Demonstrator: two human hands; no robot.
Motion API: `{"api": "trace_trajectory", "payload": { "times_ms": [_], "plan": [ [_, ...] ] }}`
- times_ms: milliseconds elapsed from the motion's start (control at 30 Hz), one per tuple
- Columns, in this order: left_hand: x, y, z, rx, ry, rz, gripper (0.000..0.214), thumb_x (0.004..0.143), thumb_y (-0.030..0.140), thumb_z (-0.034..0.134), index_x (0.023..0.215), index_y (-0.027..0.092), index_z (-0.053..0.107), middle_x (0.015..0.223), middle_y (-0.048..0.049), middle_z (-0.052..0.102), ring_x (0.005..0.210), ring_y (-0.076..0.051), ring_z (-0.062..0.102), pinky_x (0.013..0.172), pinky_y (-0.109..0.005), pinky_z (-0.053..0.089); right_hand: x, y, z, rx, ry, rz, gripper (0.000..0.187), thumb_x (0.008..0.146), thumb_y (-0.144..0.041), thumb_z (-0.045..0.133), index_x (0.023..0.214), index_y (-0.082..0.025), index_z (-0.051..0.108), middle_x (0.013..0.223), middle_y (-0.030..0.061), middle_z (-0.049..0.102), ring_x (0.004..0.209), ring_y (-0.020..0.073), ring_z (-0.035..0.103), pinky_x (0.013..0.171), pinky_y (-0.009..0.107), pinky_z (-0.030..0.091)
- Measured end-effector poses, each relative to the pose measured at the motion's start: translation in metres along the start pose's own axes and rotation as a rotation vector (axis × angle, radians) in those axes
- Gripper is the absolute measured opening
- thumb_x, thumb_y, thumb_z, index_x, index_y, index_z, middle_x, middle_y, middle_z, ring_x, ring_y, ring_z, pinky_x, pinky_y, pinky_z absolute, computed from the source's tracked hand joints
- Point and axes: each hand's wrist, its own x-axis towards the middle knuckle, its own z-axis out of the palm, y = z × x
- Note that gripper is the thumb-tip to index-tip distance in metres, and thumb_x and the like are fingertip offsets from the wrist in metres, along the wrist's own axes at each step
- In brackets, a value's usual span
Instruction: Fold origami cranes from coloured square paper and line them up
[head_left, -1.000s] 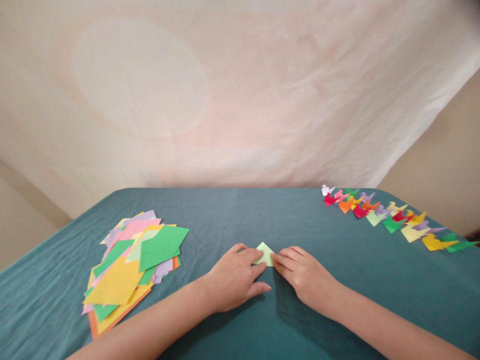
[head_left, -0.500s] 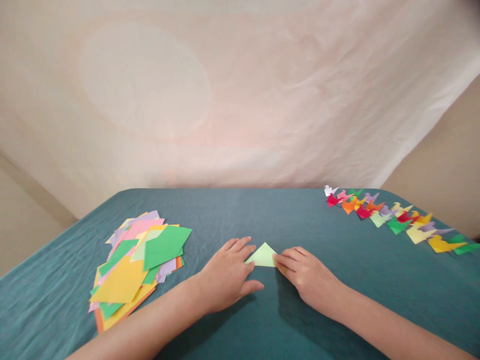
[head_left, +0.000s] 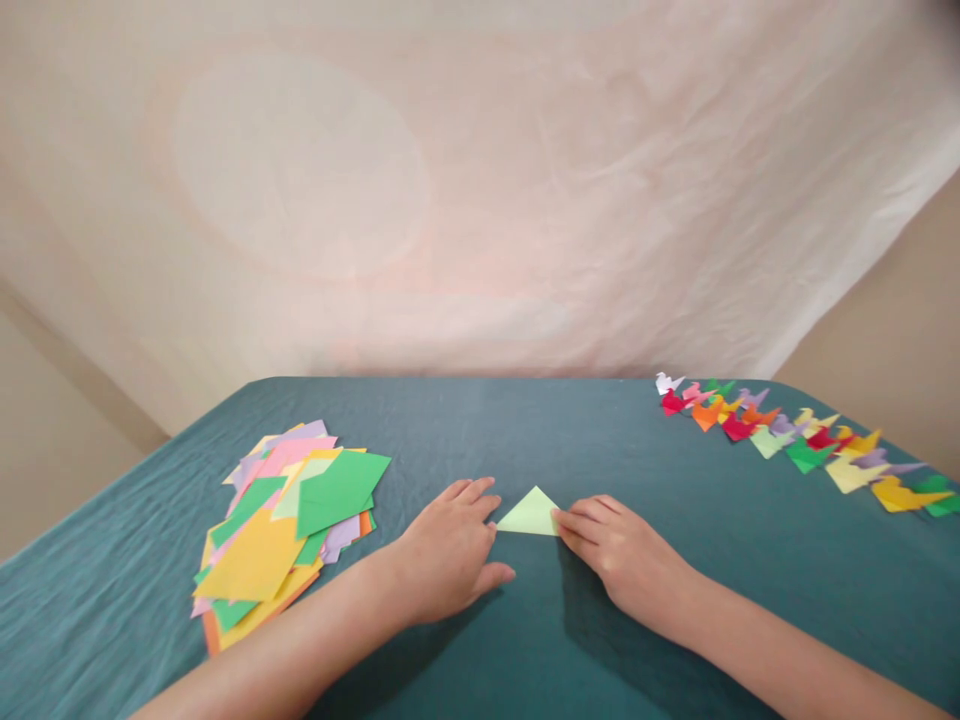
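A pale green paper (head_left: pixel 531 514), folded into a triangle with its peak pointing away from me, lies flat on the teal cloth between my hands. My right hand (head_left: pixel 619 545) has its fingertips closed together on the triangle's right corner. At the left corner is my left hand (head_left: pixel 454 550), fingers spread and thumb apart. One fingertip there just meets the paper's tip or rests beside it; I cannot tell which.
To the left lies a loose pile of coloured paper sheets (head_left: pixel 255 565). Rows of small folded paper birds (head_left: pixel 810 455) stand along the right side of the teal-covered table (head_left: pixel 480 430). A pale cloth (head_left: pixel 480 200) hangs behind the far edge.
My left hand has drawn back slightly to the left, off the paper's left side, so more of that corner shows. My right hand keeps its hold. The whole view has shifted slightly.
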Motion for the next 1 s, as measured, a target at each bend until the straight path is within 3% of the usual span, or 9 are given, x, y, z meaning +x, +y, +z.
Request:
{"api": "trace_trajectory", "payload": {
  "times_ms": [233, 433, 733, 867, 1000],
  "plan": [
    [0.010, -0.007, 0.006, -0.102, 0.021, -0.025, 0.028, 0.086, 0.035, 0.049, 0.085, 0.015, 0.067, 0.098, -0.0100, 0.065, 0.098, -0.024, 0.057, 0.090, -0.037, 0.040, 0.001, 0.000, 0.002, -0.012, 0.044, -0.009, 0.024, 0.085, -0.010, 0.045, 0.097, -0.015, 0.066, 0.096, 0.0105, 0.065, 0.086, 0.0210, 0.054, 0.075, 0.036, 0.042],
    [0.027, -0.008, 0.020, -0.338, 0.148, -0.162, 0.021, 0.078, 0.027, 0.057, 0.097, 0.018, 0.059, 0.097, -0.0047, 0.059, 0.093, -0.019, 0.055, 0.084, -0.029, 0.043, 0.001, -0.002, 0.003, 0.021, 0.043, 0.020, 0.023, 0.084, -0.008, 0.047, 0.099, -0.012, 0.064, 0.102, 0.0107, 0.064, 0.088, 0.0214, 0.052, 0.074, 0.036, 0.044],
    [0.063, -0.017, 0.017, -0.427, -0.030, -0.332, 0.057, 0.049, 0.036, 0.077, 0.098, 0.015, 0.057, 0.092, -0.0045, 0.059, 0.077, -0.020, 0.059, 0.064, -0.026, 0.044, 0.001, -0.003, 0.009, 0.267, 0.182, 0.170, 0.029, 0.083, -0.004, 0.041, 0.090, -0.017, 0.065, 0.095, 0.0073, 0.065, 0.084, 0.0182, 0.054, 0.076, 0.036, 0.043],
    [0.065, -0.022, 0.014, -0.530, -0.115, -0.339, 0.056, 0.049, 0.037, 0.077, 0.096, 0.016, 0.057, 0.076, 0.0010, 0.062, 0.066, -0.016, 0.059, 0.054, -0.022, 0.039, 0.002, -0.003, 0.006, 0.357, 0.187, 0.242, 0.029, 0.081, -0.003, 0.043, 0.091, -0.019, 0.064, 0.094, 0.0051, 0.065, 0.084, 0.0180, 0.055, 0.077, 0.036, 0.043],
    [0.063, -0.025, 0.013, -0.541, -0.116, -0.330, 0.042, 0.050, 0.036, 0.076, 0.084, 0.018, 0.061, 0.070, 0.0028, 0.062, 0.060, -0.013, 0.056, 0.050, -0.020, 0.035, 0.003, -0.002, 0.007, 0.390, 0.194, 0.301, 0.027, 0.082, -0.007, 0.044, 0.097, -0.020, 0.062, 0.094, 0.0057, 0.064, 0.083, 0.0182, 0.056, 0.076, 0.036, 0.045]
  ]
}}
